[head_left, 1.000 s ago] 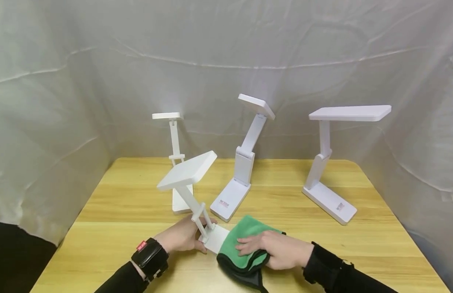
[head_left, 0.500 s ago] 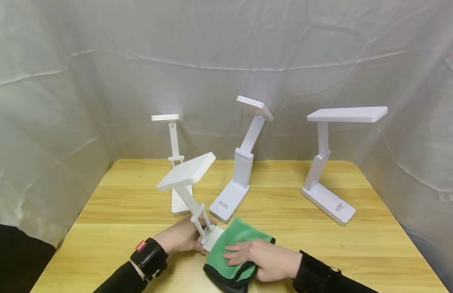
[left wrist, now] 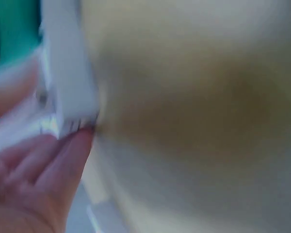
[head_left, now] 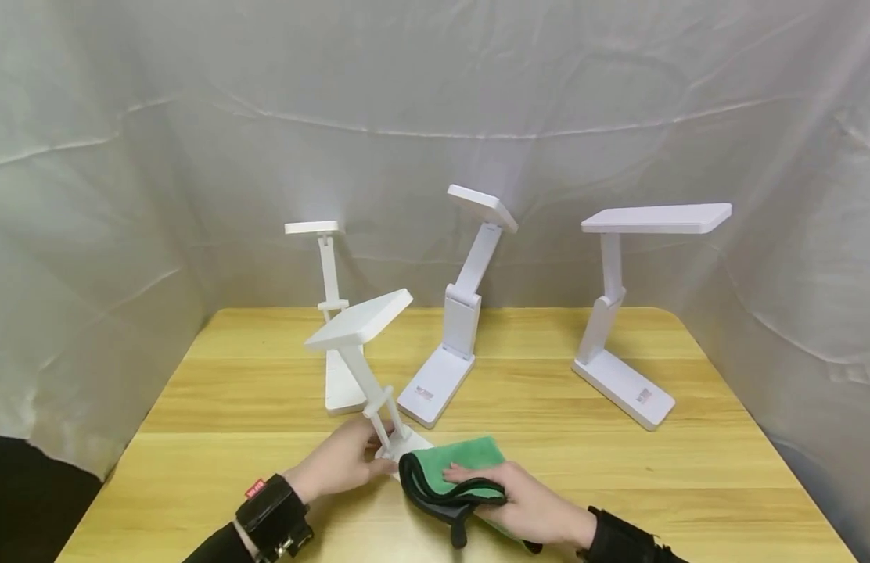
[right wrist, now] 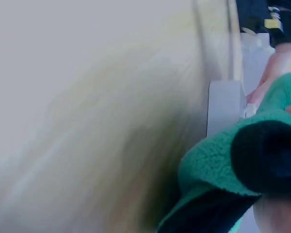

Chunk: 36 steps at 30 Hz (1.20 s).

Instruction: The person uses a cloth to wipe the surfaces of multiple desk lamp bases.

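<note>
A white folding desk lamp (head_left: 370, 391) stands nearest me, its flat head tilted over two hinged arm sections. My left hand (head_left: 339, 461) grips the back end of its base, fingers and thumb on either side. In the left wrist view, fingertips press against the end of the base (left wrist: 70, 73). With my right hand (head_left: 530, 504) I hold a green cloth (head_left: 466, 457) with black edging, bunched over the front part of the base. The right wrist view shows the folded cloth (right wrist: 208, 165) wrapped at the base's edge, hiding much of that hand.
Behind stand three more white desk lamps: one at the left (head_left: 343, 383), one in the middle (head_left: 435, 383) and one at the right (head_left: 621, 387). All rest on a wooden table (head_left: 688, 469) with a pale fabric curtain (head_left: 435, 86) around its back and sides.
The right hand has slid the cloth left along the base, then back a little to the right, and the cloth is now folded up more. The left hand keeps its hold on the lamp.
</note>
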Each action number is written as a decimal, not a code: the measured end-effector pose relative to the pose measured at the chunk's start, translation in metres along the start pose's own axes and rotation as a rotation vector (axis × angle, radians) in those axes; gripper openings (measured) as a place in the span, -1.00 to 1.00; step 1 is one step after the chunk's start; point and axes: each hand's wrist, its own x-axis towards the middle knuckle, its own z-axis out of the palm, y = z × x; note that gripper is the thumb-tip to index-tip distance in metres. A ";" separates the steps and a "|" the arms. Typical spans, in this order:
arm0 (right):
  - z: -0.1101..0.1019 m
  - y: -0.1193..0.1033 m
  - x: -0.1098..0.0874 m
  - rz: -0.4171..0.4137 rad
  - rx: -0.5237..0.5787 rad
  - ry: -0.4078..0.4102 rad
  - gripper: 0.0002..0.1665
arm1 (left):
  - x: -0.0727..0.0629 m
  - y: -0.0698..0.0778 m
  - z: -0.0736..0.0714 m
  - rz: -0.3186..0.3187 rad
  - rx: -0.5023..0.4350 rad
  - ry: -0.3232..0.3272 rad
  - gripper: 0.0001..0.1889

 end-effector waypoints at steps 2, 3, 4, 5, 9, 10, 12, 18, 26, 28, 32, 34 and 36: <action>0.001 -0.001 0.000 0.062 0.048 0.095 -0.50 | -0.002 0.004 0.006 -0.037 -0.002 0.046 -0.61; 0.001 -0.001 0.000 0.095 0.068 0.148 -0.52 | -0.002 0.006 0.009 -0.050 0.013 0.068 -0.62; 0.001 -0.001 0.000 0.128 0.089 0.193 -0.54 | -0.003 0.008 0.012 -0.068 0.021 0.082 -0.63; 0.000 -0.001 0.001 0.163 0.112 0.229 -0.57 | -0.003 0.009 0.015 -0.082 0.036 0.096 -0.63; 0.000 -0.001 0.010 0.245 0.163 0.233 -0.64 | -0.003 0.012 0.021 -0.117 0.072 0.153 -0.69; 0.001 -0.003 0.014 0.255 0.176 0.213 -0.63 | -0.003 0.012 0.022 -0.122 0.075 0.165 -0.70; 0.004 -0.005 0.024 0.265 0.183 0.193 -0.63 | -0.002 0.012 0.024 -0.122 0.076 0.183 -0.73; 0.008 -0.005 0.057 0.288 0.206 0.231 -0.71 | 0.001 0.011 0.026 -0.117 0.066 0.193 -0.88; 0.012 0.001 0.031 0.175 0.051 0.165 -0.71 | -0.002 0.008 0.026 -0.124 0.063 0.196 -0.95; 0.012 0.002 0.021 0.154 0.045 0.140 -0.73 | -0.004 0.008 0.025 -0.124 0.071 0.196 -0.94; 0.012 0.002 0.030 0.119 0.038 0.117 -0.71 | -0.005 0.008 0.023 -0.119 0.089 0.201 -0.93; 0.011 0.003 0.045 0.106 0.015 0.125 -0.71 | -0.005 0.008 0.022 -0.112 0.088 0.207 -0.91; 0.010 0.003 0.059 0.104 0.005 0.136 -0.72 | -0.005 0.008 0.022 -0.104 0.082 0.212 -0.88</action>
